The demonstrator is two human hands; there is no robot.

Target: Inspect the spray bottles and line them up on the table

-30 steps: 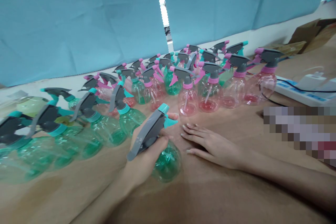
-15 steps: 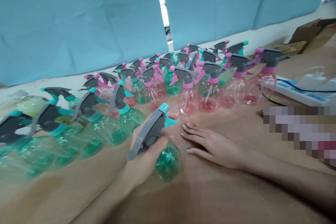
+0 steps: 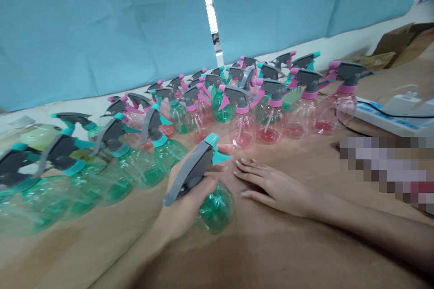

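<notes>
My left hand (image 3: 190, 194) is wrapped round the neck of a green spray bottle (image 3: 217, 210) with a grey and turquoise spray head. That bottle stands on the brown table, and part of its neck is hidden by my fingers. My right hand (image 3: 271, 185) lies flat on the table to the right of the bottle, fingers stretched out and holding nothing. Close behind my hands stand a pink spray bottle (image 3: 242, 131) and another green spray bottle (image 3: 169, 151).
More green bottles (image 3: 81, 185) line the left side. Several pink and green bottles (image 3: 271, 122) crowd the back. A white power strip (image 3: 383, 119) with a black cable lies at right, cardboard (image 3: 403, 45) behind it. A blue sheet (image 3: 101, 31) hangs at the rear.
Almost nothing differs. My left hand keeps its hold on the green spray bottle, with only a slight shift of its fingers, and my right hand stays flat.
</notes>
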